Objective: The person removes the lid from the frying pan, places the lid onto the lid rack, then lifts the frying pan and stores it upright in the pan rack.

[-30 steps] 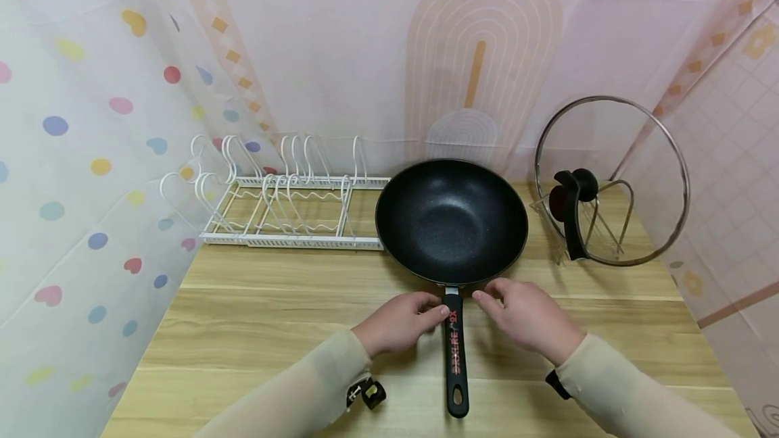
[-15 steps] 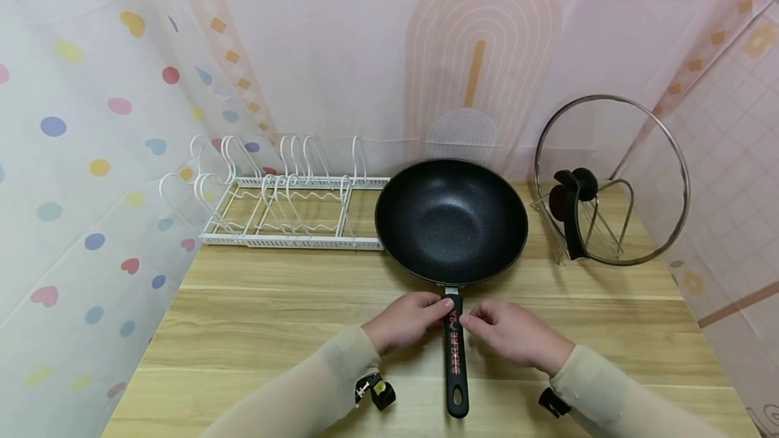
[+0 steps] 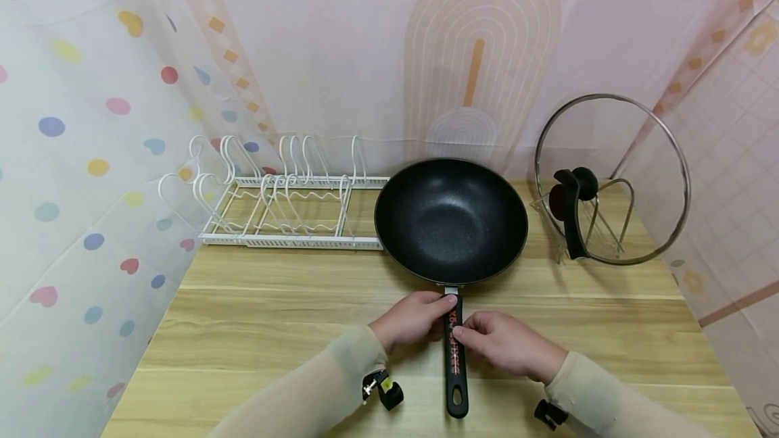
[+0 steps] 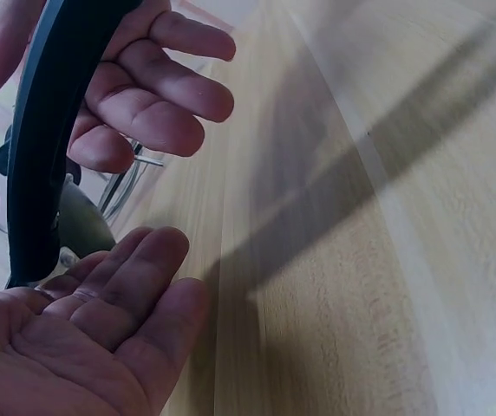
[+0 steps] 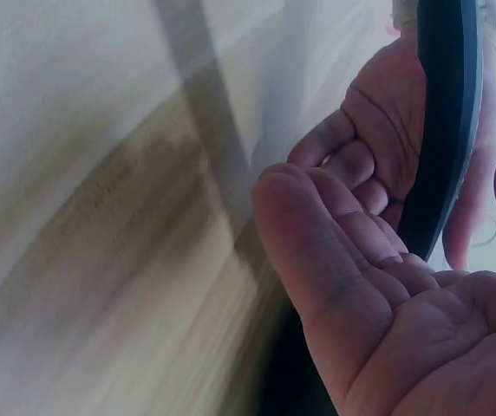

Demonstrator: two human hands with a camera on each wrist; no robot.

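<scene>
A black wok (image 3: 450,222) stands on the table with its long handle (image 3: 456,374) pointing at me. My left hand (image 3: 409,320) holds the handle near the pan, thumb on top and fingers beneath. Lower down the handle, my right hand (image 3: 510,343) is loosely round it from the right, its thumb over the red lettering. In the left wrist view the left hand's fingers (image 4: 144,277) reach under the handle (image 4: 53,130). From the right wrist, the right hand's fingers (image 5: 317,234) pass below the handle (image 5: 447,113), with the thumb at the right edge.
To the left, a white wire rack (image 3: 304,242) with upright loops reaches up to the wok's rim. A glass lid (image 3: 686,188) with a black knob stands upright in a metal stand (image 3: 629,205) at the right. Patterned curtains (image 3: 341,46) hang behind the wooden table (image 3: 274,303).
My right hand has moved from beside the pan's rim down and left onto the handle. The left hand has shifted slightly right, its thumb now farther over the handle. The wok has stayed put.
</scene>
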